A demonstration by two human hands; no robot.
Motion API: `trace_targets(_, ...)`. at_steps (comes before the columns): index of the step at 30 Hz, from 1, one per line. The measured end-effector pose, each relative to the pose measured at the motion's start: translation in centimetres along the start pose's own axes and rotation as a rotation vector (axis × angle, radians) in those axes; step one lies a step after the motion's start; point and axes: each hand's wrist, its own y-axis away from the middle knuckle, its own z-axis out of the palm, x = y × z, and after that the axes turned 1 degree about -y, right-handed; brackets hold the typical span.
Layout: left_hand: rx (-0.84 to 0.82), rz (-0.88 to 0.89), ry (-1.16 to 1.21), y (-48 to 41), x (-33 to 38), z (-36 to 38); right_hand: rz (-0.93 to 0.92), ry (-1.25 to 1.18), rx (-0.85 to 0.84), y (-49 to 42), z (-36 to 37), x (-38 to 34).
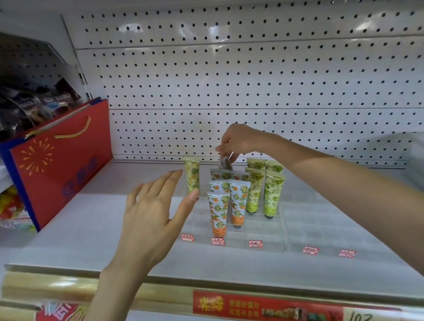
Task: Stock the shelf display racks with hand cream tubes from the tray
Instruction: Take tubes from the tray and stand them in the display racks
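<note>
A clear display rack (242,238) stands on the white shelf (87,225). Several hand cream tubes stand cap-down in it: orange-patterned ones (219,212) in the middle column and green-patterned ones (272,193) to their right. A yellow-patterned tube (192,174) stands alone at the rack's back left. My right hand (240,139) pinches the top of an orange-patterned tube (225,163) above the back of the middle column. My left hand (151,216) hovers with straight fingers just left of the yellow tube, holding nothing. The tray is not in view.
A red paper gift bag (62,163) stands at the shelf's left end. Behind the rack is a white pegboard wall (249,78). Red price labels (310,250) lie along the rack's front. A red promo strip (268,308) runs along the shelf edge.
</note>
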Motion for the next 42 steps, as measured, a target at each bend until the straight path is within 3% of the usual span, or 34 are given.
trace_targets(7, 0.004, -0.002, 0.001, 0.1, 0.0, 0.1, 0.002, 0.164, 0.08, 0.9, -0.5, 1.1)
trace_targets(16, -0.011, 0.022, -0.028, 0.0, 0.7, 0.4, -0.101, 0.082, 0.125, 2.8, -1.0, 1.9)
trace_targets(35, -0.093, 0.037, -0.118, 1.9, 0.3, 0.2, -0.064, -0.04, 0.142, 4.8, -0.1, 2.0)
trace_targets(42, -0.093, 0.084, -0.074, 1.6, 0.2, -0.2, -0.033, -0.12, 0.255, 5.9, -1.1, 2.0)
